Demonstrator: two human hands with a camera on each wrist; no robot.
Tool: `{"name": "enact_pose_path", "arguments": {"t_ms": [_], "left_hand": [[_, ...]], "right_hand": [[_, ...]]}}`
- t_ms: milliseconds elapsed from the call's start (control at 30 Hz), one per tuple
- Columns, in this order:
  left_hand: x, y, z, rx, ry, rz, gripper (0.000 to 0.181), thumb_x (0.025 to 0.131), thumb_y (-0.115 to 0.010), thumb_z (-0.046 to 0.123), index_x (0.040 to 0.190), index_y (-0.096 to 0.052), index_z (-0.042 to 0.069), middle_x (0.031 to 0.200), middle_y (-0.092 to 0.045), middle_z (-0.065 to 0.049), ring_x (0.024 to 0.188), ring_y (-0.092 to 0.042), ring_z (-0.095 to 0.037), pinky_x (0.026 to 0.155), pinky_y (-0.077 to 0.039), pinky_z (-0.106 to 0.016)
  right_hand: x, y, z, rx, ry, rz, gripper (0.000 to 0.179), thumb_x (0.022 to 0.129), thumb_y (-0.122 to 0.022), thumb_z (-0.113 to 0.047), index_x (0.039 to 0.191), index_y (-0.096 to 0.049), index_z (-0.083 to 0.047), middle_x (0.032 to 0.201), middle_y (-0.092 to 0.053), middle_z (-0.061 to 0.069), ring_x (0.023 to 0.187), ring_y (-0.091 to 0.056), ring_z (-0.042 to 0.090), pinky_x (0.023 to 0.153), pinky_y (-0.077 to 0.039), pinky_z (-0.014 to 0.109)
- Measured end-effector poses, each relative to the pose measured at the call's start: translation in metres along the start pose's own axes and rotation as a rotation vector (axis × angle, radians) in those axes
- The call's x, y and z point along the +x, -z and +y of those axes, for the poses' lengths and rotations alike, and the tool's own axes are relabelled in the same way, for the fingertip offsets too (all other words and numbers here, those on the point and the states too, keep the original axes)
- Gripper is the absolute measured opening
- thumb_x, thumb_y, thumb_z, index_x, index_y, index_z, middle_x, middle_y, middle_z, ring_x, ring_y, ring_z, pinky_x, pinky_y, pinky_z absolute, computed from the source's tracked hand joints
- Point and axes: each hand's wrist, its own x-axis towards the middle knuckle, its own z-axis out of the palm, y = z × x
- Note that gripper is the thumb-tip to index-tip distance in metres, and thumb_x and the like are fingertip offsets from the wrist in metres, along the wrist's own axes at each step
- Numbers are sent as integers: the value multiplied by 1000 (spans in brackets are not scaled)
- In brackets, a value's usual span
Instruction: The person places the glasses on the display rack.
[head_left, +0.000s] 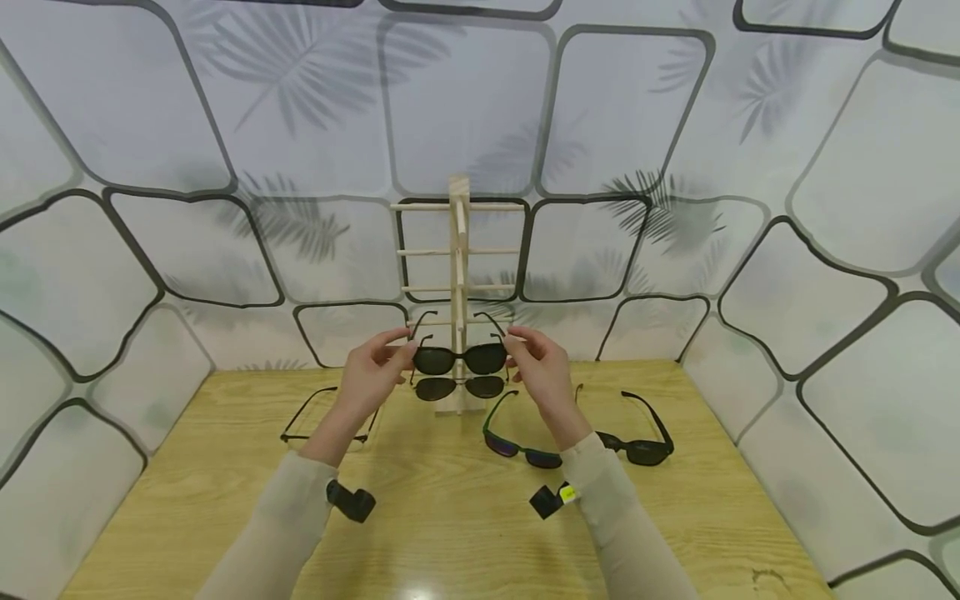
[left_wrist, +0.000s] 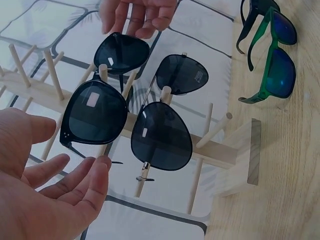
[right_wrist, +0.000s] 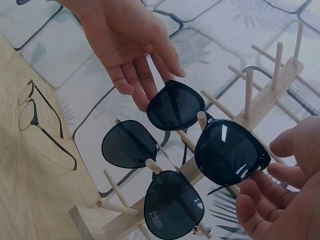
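I have the black sunglasses (head_left: 483,359) on the rack (head_left: 454,271) at the far middle of the tabletop (head_left: 442,508), roughly level, their bridge at a peg (left_wrist: 103,72). The left hand (head_left: 375,367) and right hand (head_left: 542,367) stand apart, one at either end of the frame, fingers loosely spread rather than gripping; whether any fingertip touches the frame I cannot tell from here. I judge that flanking both ends keeps the pair balanced while the peg bears the weight. Just below, thin-framed sunglasses (head_left: 435,388) sit at the next peg, probably stacked so both fronts show. The nearest I see to a container is the rack, carrying these two pairs. On the tabletop, clear glasses (head_left: 300,437) lie left; green-framed sunglasses (head_left: 501,446) and dark-framed sunglasses (head_left: 648,452) lie right, arms pointing far
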Motion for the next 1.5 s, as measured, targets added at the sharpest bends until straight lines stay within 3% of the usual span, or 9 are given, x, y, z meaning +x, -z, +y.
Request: {"name": "enact_pose_path", "arguments": {"t_ms": [367, 533, 800, 933, 1067, 1200, 1300, 1500], "left_hand": [[-17, 17, -7, 20, 14, 20, 45, 108, -62, 30, 150, -59, 12, 137, -69, -22, 129, -65, -37, 108, -52, -53], [-32, 27, -14, 65, 23, 12, 44, 108, -62, 31, 148, -60, 11, 138, -68, -21, 132, -63, -37, 110, -50, -58], [-50, 48, -32, 138, 32, 28, 44, 109, -62, 29, 147, -60, 9, 135, -68, -23, 130, -63, -40, 110, -50, -60], [-56, 60, -43, 156, 51, 40, 46, 109, -61, 29, 150, -58, 8, 138, -67, -25, 130, -64, -41, 106, -54, -54], [-61, 72, -56, 186, 77, 55, 48, 109, -60, 30, 152, -56, 7, 140, -65, -26, 129, -64, -42, 92, -58, -32], [-67, 83, -67, 229, 125, 68, 50, 109, -60, 32, 151, -55, 7, 141, -64, -27, 129, -64, -42, 81, -52, -17], [-71, 91, -76, 274, 148, 83, 51, 109, -60, 33, 151, -55, 6, 141, -64, -28, 128, -65, -43, 80, -51, -16], [-77, 104, -89, 341, 180, 128, 50, 109, -59, 31, 150, -55, 3, 139, -65, -30, 123, -66, -45, 80, -54, -24]], "right_hand": [[-23, 2, 0, 24, 2, 41, 35, 105, -68, -20, 136, -68, -6, 111, -74, 22, 76, -66, 8, 63, -55, 23], [-36, 2, -2, 41, -1, 50, 29, 105, -68, -18, 132, -70, -7, 106, -72, 16, 76, -66, 8, 65, -56, 23], [-59, -15, 4, 51, 36, -20, 23, 104, -68, -13, 123, -72, -1, 99, -72, 14, 74, -65, 7, 65, -55, 23], [-66, -30, 15, 42, 21, -90, 23, 104, -69, -16, 120, -73, 0, 92, -72, 7, 73, -65, 7, 63, -55, 24], [-70, -45, 27, 18, 15, -165, 23, 104, -68, -16, 122, -73, -3, 95, -72, 15, 74, -66, 10, 62, -55, 25], [-72, -58, 37, 3, 29, -217, 24, 103, -69, -16, 123, -73, -3, 104, -72, 20, 77, -70, 19, 62, -56, 25], [-72, -66, 43, -11, 34, -255, 26, 103, -70, -18, 125, -72, -4, 108, -73, 19, 79, -71, 24, 62, -54, 23], [-71, -81, 56, -96, 53, -319, 31, 104, -69, -24, 131, -72, -10, 113, -73, 14, 83, -65, 15, 69, -53, 23]]}}
